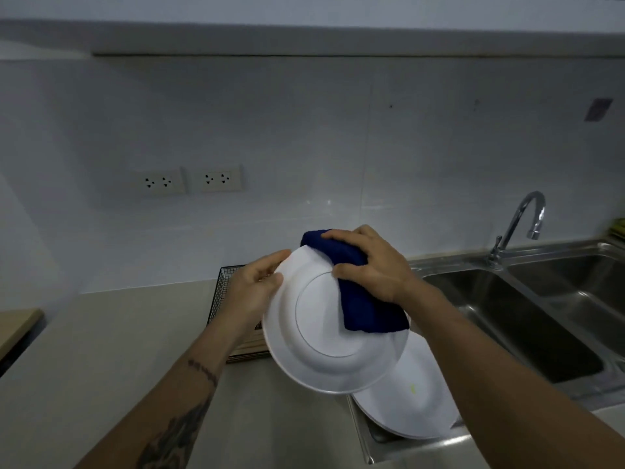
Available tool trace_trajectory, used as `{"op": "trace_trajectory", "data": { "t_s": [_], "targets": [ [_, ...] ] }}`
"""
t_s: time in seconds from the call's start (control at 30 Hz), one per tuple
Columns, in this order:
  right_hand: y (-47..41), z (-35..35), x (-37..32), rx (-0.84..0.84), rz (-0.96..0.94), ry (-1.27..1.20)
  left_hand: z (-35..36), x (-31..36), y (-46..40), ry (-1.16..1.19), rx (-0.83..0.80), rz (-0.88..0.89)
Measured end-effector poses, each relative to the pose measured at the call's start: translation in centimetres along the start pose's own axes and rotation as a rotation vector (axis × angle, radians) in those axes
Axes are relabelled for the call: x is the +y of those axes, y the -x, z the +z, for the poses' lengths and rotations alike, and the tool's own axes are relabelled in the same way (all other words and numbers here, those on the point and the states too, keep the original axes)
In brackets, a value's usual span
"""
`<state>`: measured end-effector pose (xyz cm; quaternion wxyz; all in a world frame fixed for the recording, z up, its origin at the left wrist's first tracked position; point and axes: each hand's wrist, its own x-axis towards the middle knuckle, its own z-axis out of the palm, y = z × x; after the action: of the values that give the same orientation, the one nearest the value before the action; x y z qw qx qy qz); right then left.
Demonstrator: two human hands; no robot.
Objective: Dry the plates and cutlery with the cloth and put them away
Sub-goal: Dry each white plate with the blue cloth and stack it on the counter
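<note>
In the middle of the frame, the left hand (257,286) grips a white plate (321,353) by its rim; the right hand (368,262) presses a blue cloth (365,306) on it.

The plate (324,336) held up is plain white with one thin grey ring around its centre, and the cloth (363,296) on it is a deep navy blue without any pattern. The second plate (411,401) lower down is also white, with one small yellow-green spot on it, and the basket (221,286) behind is made of black wire mesh. The counter (101,340) is a plain beige-grey, the wall (270,123) is pale bluish white with white sockets (189,181), the sink (527,319) and tap (521,221) are shiny silver steel, and the left forearm (182,404) has dark tattoo patterns.
</note>
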<state>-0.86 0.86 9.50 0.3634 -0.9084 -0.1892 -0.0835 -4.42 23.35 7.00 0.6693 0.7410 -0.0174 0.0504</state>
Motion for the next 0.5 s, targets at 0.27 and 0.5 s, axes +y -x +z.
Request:
{"op": "trace_trajectory", "data": {
  "t_s": [0.27, 0.5],
  "targets": [
    [1.3, 2.1, 0.9, 0.245, -0.11, 0.132, 2.1, -0.4, 0.1, 0.266, 0.168, -0.065],
    [4.3, 5.2, 4.0, 0.298, 0.184, -0.143, 1.7, -2.6, 0.6, 0.371, 0.325, -0.21]
  ]
}}
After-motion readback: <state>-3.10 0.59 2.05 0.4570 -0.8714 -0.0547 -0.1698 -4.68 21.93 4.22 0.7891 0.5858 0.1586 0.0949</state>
